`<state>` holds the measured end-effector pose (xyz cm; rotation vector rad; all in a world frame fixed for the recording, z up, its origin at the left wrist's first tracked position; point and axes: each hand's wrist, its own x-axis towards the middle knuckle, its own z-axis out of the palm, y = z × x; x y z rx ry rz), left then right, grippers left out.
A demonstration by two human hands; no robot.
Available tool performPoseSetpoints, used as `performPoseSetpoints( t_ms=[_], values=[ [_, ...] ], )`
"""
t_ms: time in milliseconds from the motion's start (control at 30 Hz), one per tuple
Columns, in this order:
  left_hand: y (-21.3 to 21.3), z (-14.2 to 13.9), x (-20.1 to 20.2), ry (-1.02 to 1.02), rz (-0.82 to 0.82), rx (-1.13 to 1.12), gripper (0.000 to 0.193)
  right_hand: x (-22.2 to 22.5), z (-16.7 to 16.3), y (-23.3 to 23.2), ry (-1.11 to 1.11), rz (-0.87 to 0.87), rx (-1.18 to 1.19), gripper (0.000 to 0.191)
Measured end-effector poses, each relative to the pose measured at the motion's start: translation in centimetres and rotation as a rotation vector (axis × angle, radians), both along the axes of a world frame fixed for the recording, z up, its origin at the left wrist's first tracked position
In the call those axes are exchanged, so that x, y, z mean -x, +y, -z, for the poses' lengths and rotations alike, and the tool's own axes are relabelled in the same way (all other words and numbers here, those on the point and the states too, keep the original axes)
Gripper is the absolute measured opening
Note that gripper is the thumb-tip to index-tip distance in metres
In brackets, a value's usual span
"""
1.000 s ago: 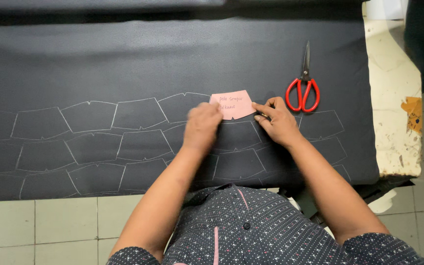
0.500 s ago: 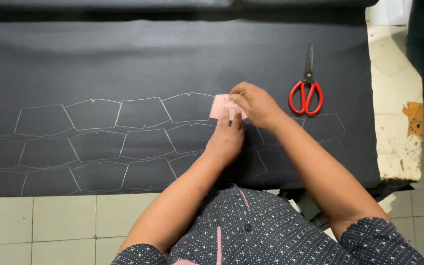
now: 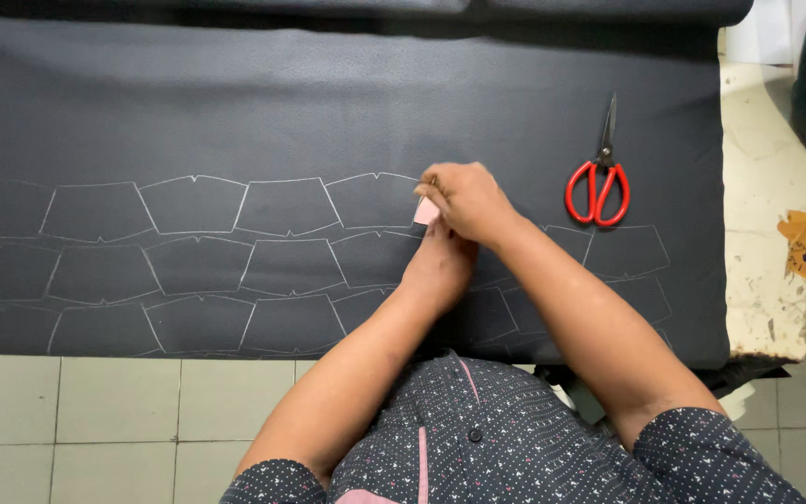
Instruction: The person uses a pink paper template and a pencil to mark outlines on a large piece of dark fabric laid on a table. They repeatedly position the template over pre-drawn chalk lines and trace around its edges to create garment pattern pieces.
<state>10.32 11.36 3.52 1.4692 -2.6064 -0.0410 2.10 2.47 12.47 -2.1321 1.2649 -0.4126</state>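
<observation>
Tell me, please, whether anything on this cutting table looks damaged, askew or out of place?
The bare table edge, right of the black fabric, looks worn, with chipped paint and an orange patch. The red scissors lie closed on the fabric. The chalked outlines run in even rows; nothing looks spilled.

Black fabric (image 3: pixel 347 103) spread flat across a table, marked in white chalk with rows of repeated panel outlines (image 3: pixel 286 205) along its near half. Pink paper template (image 3: pixel 425 212), small, mostly covered, lying on the fabric at the right end of the top chalk row. Left hand (image 3: pixel 440 266) resting on the fabric just below the template; right hand (image 3: pixel 466 198) crossed over it, fingers curled at the template's edge. Red-handled scissors (image 3: pixel 599 177), closed, lying on the fabric well right of the hands. Pale tiled floor (image 3: pixel 123 411) below the table edge.
</observation>
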Motion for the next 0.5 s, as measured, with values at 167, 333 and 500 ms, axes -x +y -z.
performPoseSetpoints(
  t_ms=[167,333,500],
  values=[
    [0.1,-0.6,-0.2,0.054,-0.031,0.116,0.05,0.4,0.2,-1.6,0.006,0.018,0.199,0.021],
    [0.1,-0.3,-0.3,0.091,-0.022,0.098,0.046,0.9,0.7,-1.5,-0.026,0.044,0.224,0.021],
    [0.1,-0.1,-0.3,0.126,-0.023,0.151,0.046,1.7,1.2,-1.6,-0.03,0.023,0.233,0.02]
  ],
)
